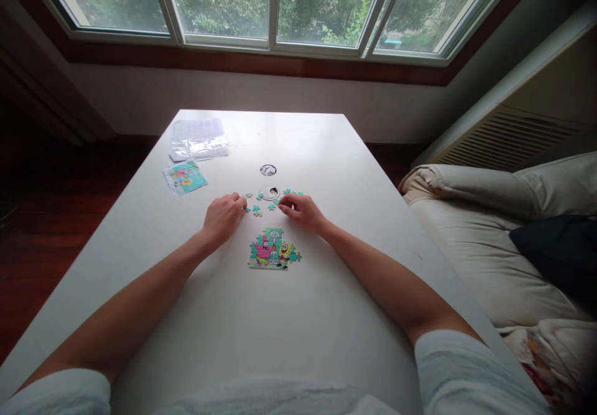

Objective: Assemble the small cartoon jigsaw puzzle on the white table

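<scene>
A partly joined jigsaw puzzle (272,250) with a pink, a pale and a yellow cartoon figure lies flat on the white table, nearer to me than both hands. Loose teal puzzle pieces (256,209) are scattered between and beyond my hands. My left hand (225,214) rests at the left side of these pieces, fingers curled together; whatever its fingertips hold is hidden. From the right, my right hand (301,211) has thumb and fingers drawn together at a small teal puzzle piece (277,202). Several more pieces (293,193) lie just behind that hand.
Two round items, a small dark-rimmed disc (268,170) and a clear ring-like one (269,192), lie beyond the pieces. At the table's (261,340) far left are a picture card (186,177) and a clear plastic packet (199,138). A pale sofa (466,241) stands right.
</scene>
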### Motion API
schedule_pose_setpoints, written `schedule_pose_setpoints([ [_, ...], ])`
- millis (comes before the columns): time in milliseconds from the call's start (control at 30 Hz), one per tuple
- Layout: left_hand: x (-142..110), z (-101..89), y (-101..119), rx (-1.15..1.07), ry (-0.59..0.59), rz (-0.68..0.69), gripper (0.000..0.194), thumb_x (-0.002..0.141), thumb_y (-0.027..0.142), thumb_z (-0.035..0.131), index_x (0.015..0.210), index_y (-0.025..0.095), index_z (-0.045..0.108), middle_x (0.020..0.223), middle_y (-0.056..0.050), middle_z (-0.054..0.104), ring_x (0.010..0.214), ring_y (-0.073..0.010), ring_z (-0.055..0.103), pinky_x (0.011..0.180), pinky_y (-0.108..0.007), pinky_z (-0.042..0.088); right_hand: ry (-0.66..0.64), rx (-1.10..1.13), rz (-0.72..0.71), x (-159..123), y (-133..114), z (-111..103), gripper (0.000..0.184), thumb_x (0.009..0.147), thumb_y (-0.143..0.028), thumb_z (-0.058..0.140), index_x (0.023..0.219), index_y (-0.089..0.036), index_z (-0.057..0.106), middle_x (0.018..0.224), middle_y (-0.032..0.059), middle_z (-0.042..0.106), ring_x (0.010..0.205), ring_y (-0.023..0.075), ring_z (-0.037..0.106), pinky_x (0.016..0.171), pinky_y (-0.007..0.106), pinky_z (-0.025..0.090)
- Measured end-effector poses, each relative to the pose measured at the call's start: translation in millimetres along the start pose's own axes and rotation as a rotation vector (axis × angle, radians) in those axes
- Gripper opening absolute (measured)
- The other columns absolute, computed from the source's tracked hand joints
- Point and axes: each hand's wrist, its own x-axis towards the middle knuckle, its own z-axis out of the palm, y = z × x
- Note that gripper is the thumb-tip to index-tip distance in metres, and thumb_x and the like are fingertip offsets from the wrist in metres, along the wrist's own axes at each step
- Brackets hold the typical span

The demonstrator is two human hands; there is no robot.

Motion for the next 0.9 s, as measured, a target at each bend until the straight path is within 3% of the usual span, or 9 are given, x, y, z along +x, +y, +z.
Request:
schedule_pose_setpoints([
  [167, -1, -3.4, 3, 0.003, -0.005, -0.014, 0.017, 0.096, 0.023, 0.051, 0.095, 0.020, 0.068, 0.097, -0.009, 0.065, 0.088, -0.0250, 0.062, 0.076, -0.037, 0.041, -0.006, 0.004, -0.006, -1, -1, 0, 0.014, 0.091, -0.030, 0.060, 0.088, -0.020, 0.069, 0.077, -0.0005, 0.066, 0.063, 0.0106, 0.047, 0.066, 0.024, 0.038],
  [467, 2, 1.4, -6, -0.218, -0.100, -0.093, 0.007, 0.091, 0.028, 0.056, 0.094, 0.024, 0.060, 0.104, -0.005, 0.064, 0.091, -0.0231, 0.062, 0.069, -0.032, 0.039, -0.003, 0.007, -0.010, 0, 1, 2, 0.015, 0.091, -0.031, 0.060, 0.088, -0.020, 0.069, 0.077, -0.0007, 0.066, 0.062, 0.0107, 0.047, 0.066, 0.024, 0.039],
  [633, 3, -1.2, -3, -0.281, -0.116, -0.115, 0.002, 0.088, 0.025, 0.054, 0.087, 0.024, 0.056, 0.093, -0.002, 0.068, 0.082, -0.0213, 0.062, 0.064, -0.031, 0.035, -0.006, 0.011, -0.010, 0, 0, 2, 0.017, 0.091, -0.033, 0.060, 0.088, -0.020, 0.069, 0.076, -0.0002, 0.066, 0.062, 0.0111, 0.047, 0.065, 0.025, 0.038],
  [900, 0, -7.3, 13, -0.583, 0.001, -0.110, 0.010, 0.087, 0.035, 0.060, 0.087, 0.024, 0.058, 0.084, 0.002, 0.070, 0.073, -0.0160, 0.061, 0.067, -0.028, 0.041, -0.024, 0.023, -0.038, -1, -9, 3, 0.016, 0.091, -0.033, 0.061, 0.088, -0.019, 0.069, 0.078, 0.0003, 0.067, 0.068, 0.0118, 0.052, 0.068, 0.025, 0.040],
])
